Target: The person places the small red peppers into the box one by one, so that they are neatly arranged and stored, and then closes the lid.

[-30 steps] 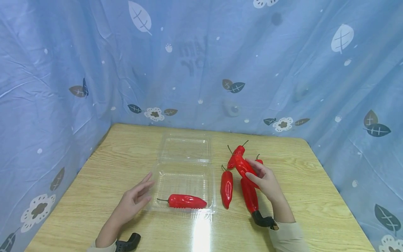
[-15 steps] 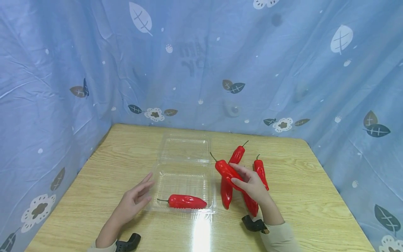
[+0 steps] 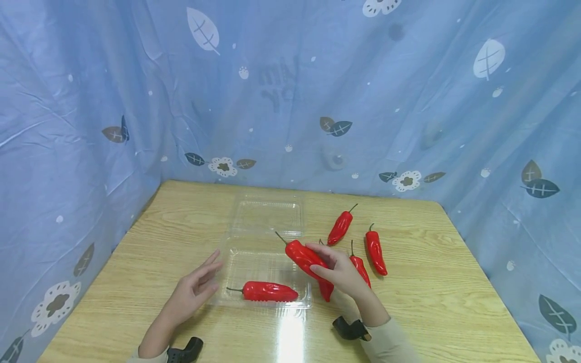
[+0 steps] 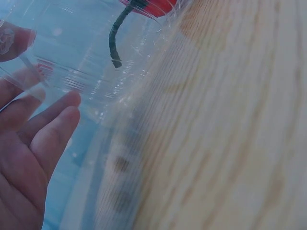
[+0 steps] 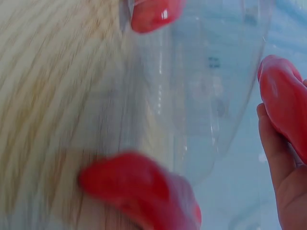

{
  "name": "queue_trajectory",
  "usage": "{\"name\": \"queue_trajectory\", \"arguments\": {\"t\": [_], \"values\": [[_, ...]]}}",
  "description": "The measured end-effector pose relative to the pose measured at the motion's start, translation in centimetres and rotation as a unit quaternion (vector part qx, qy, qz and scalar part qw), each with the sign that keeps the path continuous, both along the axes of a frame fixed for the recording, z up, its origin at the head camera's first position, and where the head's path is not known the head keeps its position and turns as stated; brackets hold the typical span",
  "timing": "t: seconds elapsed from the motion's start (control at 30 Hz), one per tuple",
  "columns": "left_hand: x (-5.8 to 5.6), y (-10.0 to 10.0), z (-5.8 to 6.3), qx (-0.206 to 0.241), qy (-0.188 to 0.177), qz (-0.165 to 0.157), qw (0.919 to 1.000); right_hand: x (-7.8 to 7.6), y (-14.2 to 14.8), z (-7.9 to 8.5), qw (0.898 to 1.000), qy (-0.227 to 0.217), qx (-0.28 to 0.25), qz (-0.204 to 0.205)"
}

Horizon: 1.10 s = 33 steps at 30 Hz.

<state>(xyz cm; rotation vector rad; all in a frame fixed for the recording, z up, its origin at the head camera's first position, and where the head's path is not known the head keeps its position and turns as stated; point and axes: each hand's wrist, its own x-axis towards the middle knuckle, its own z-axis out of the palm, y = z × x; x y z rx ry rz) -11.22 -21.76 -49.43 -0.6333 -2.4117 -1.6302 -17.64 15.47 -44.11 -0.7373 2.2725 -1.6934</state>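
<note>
My right hand (image 3: 342, 275) grips a red chili pepper (image 3: 304, 258), its green stem pointing up and left over the right side of a clear plastic clamshell box (image 3: 258, 264). In the right wrist view, fingers and palm lie along the held pepper (image 5: 283, 100). The box stands with its lid (image 3: 268, 214) laid back behind it. One red pepper (image 3: 270, 291) lies along the front inside, stem to the left. My left hand (image 3: 192, 292) rests at the box's left edge with relaxed fingers; in the left wrist view its fingertips (image 4: 69, 115) are right at the plastic wall.
Several more red peppers lie right of the box: one at the back (image 3: 340, 227), one farthest right (image 3: 375, 252), one behind my right hand (image 3: 360, 267) and one by the box (image 3: 326, 288). A patterned blue curtain (image 3: 290, 101) surrounds the wooden table (image 3: 454, 282).
My right hand has carried its pepper left, from above the other peppers to over the box's right side, uncovering peppers behind it. My left hand has stayed in place.
</note>
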Motion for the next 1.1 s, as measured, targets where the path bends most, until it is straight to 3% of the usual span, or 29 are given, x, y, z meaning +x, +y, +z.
{"name": "queue_trajectory", "arguments": {"t": [0.23, 0.5, 0.7, 1.1], "values": [[0.2, 0.1, 0.1, 0.002, 0.001, -0.003, 1.0000, -0.2, -1.7, -0.4, 1.000, 0.017, 0.007, 0.016], [0.1, 0.0, 0.5, 0.002, 0.019, -0.021, 0.9996, -0.4, -3.7, -0.2, 1.000, 0.005, 0.017, 0.021], [0.1, 0.1, 0.6, -0.003, 0.019, -0.015, 0.9997, -0.8, -4.6, -0.4, 0.999, 0.006, 0.023, 0.030], [-0.1, 0.0, 0.1, -0.002, 0.013, -0.005, 0.9999, -2.0, -6.4, -0.3, 0.995, 0.024, 0.082, 0.052]]}}
